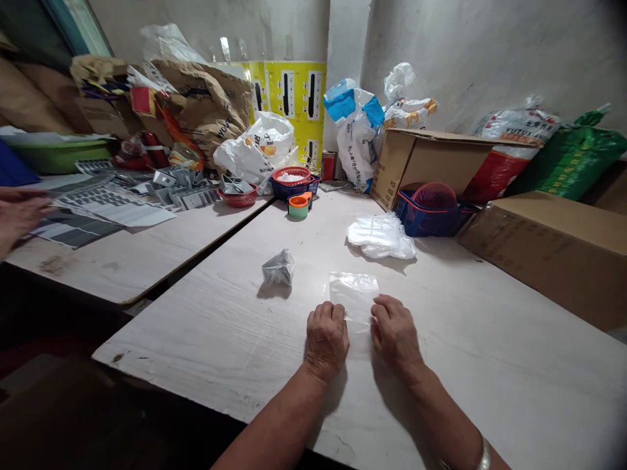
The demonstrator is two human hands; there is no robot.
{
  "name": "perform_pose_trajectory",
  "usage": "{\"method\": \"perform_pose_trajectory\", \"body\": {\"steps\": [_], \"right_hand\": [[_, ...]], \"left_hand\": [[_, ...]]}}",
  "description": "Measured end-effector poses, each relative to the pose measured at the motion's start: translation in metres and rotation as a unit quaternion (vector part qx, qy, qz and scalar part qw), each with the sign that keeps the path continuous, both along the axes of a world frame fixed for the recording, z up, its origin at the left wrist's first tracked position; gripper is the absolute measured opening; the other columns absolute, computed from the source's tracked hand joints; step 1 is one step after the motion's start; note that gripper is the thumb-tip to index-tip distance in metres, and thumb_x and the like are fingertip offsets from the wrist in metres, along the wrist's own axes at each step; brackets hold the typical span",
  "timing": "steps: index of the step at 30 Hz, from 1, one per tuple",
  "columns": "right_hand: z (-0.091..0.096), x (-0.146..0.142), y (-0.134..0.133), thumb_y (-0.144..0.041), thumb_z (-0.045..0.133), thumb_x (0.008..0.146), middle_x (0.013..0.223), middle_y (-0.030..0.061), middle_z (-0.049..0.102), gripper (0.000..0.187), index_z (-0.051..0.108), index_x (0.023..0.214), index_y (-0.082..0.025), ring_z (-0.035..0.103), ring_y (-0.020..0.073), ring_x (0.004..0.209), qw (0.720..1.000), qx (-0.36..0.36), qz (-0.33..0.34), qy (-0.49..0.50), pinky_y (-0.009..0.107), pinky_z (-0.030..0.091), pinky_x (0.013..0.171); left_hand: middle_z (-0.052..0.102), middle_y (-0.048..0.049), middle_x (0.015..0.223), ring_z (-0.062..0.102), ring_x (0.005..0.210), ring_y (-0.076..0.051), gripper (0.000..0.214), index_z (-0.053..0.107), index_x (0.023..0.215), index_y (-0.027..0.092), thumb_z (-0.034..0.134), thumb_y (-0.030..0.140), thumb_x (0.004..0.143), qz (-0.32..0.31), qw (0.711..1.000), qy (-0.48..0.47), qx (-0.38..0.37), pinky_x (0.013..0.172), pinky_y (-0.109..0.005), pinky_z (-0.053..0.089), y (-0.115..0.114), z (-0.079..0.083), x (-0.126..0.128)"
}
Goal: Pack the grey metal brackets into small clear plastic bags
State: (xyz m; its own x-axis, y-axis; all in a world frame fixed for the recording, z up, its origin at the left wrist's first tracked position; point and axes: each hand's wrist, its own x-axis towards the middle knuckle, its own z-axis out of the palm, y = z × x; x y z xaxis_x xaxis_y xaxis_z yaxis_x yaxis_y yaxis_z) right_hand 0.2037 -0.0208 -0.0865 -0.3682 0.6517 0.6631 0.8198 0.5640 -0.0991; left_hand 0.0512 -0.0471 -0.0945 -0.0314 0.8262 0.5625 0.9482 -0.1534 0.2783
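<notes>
A clear plastic bag (354, 288) lies on the pale table in front of me, between my two hands. My left hand (327, 338) has its fingers curled closed at the bag's left edge. On the right edge, my right hand (396, 331) pinches the film with thumb and fingers. To the left and a little farther off stands a small clear bag with a grey piece inside (279, 267). A stack of clear plastic bags (380, 235) rests beyond my right hand.
An orange and green tape roll (298, 206) stands near red and blue baskets (292, 183). Cardboard boxes (553, 251) and a blue basket (431, 219) line the right. On the left table, another person's hands (22, 215) are beside printed sheets (105, 209) and grey parts (183, 189).
</notes>
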Motion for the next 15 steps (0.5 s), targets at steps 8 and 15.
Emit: {"method": "perform_pose_trajectory", "body": {"steps": [8,15], "right_hand": [[-0.013,0.014,0.0,-0.028,0.044,0.083,0.102,0.0042,0.06,0.019,0.06,0.092,-0.02,0.058,0.016,0.077,0.996,-0.008,-0.081,0.022,0.025,0.044,0.06],[-0.021,0.016,0.001,-0.048,0.04,0.082,0.084,-0.0001,0.063,0.034,0.06,0.094,-0.024,0.06,0.0139,0.062,0.977,-0.127,-0.159,0.055,0.023,0.039,0.047]], "left_hand": [[0.05,-0.0049,0.08,0.047,0.07,-0.018,0.018,0.051,0.076,0.018,0.045,0.002,0.072,0.042,0.999,-0.013,-0.023,0.063,-0.029,0.036,-0.005,-0.009,-0.007],[0.051,-0.0064,0.085,0.048,0.074,-0.02,0.016,0.053,0.083,0.019,0.047,0.009,0.071,0.058,0.995,-0.018,-0.074,0.063,-0.032,0.034,-0.008,-0.009,-0.009]]}}
